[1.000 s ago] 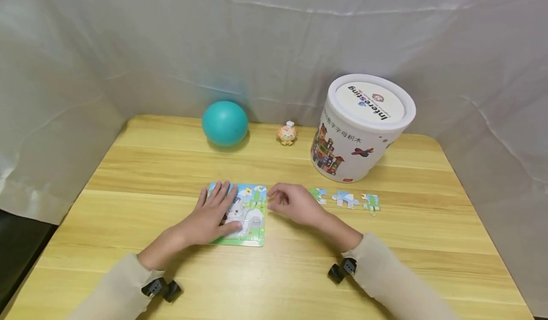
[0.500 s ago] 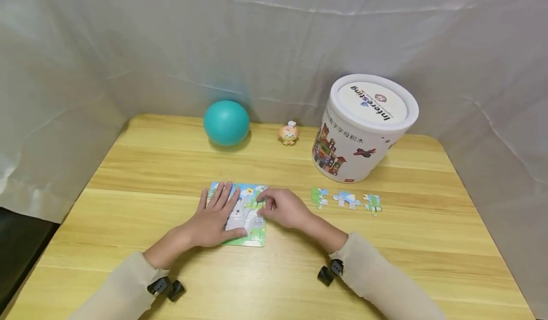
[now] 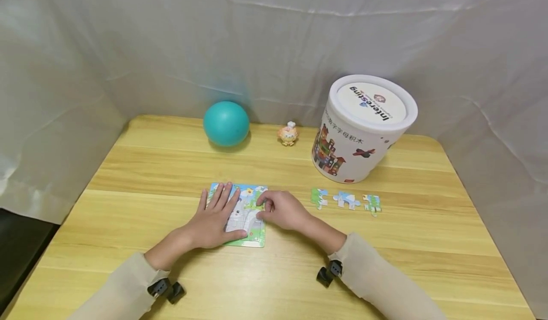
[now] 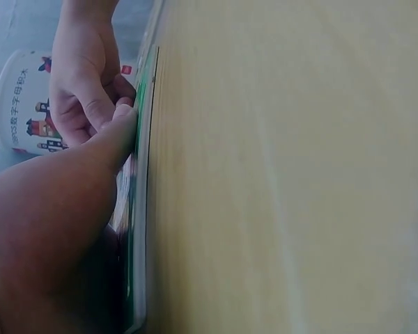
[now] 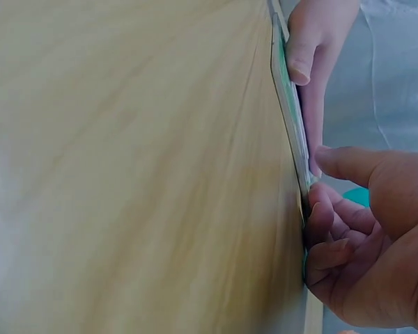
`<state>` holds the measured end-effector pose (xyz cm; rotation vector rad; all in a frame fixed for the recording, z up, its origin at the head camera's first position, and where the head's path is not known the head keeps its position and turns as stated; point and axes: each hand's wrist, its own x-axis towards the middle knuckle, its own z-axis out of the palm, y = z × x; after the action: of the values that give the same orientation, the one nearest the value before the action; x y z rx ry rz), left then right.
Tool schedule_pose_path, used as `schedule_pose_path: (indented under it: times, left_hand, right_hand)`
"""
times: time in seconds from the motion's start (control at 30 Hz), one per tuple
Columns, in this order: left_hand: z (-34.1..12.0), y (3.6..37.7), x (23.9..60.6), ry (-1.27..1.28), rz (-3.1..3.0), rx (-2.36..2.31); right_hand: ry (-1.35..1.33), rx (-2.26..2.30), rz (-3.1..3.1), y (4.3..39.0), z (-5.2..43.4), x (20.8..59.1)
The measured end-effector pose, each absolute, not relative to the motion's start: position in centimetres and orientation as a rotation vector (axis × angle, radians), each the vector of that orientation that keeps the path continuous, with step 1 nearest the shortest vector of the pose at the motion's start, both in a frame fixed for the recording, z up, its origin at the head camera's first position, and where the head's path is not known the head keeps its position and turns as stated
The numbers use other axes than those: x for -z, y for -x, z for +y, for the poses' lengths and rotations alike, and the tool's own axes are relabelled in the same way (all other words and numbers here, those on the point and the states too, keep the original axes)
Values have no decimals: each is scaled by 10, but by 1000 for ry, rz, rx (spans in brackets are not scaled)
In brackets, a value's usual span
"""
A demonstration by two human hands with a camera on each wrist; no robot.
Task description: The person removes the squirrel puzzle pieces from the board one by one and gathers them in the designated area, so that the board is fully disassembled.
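Observation:
A square picture puzzle board [image 3: 257, 235] lies on the wooden table [image 3: 171, 168] in front of me. My left hand [image 3: 214, 215] rests flat on its left half with the fingers straight. My right hand [image 3: 280, 209] sits at the board's right edge with curled fingers. Its index finger and thumb pinch a green puzzle piece [image 3: 258, 202] down on the board. In the left wrist view, the right hand [image 4: 83, 76] curls against the board's thin edge [image 4: 141, 209]. In the right wrist view, the left hand's fingers [image 5: 310, 56] lie on the board [image 5: 289, 104].
Three loose puzzle pieces [image 3: 346, 199] lie in a row right of the board. A big white lidded tub [image 3: 364, 127] stands behind them. A teal ball [image 3: 226, 123] and a small orange toy figure [image 3: 288, 133] sit at the back edge. White cloth surrounds the table.
My right hand has moved left from beside the board onto its right edge and now holds still there. The left hand has stayed flat on the board.

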<state>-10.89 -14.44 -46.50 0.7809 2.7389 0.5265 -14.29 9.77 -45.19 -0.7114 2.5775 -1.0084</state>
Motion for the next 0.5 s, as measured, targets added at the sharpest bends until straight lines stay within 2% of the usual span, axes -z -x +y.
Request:
schedule_pose_path:
  times: [0.2,0.5]
  left_hand:
    - [-146,112,478,-781,2761,-498]
    - [-146,112,478,-777,2760,-471]
  right_hand:
    - [649,992,2569,144,94,452]
    - [591,1009,2574,142,93,452]
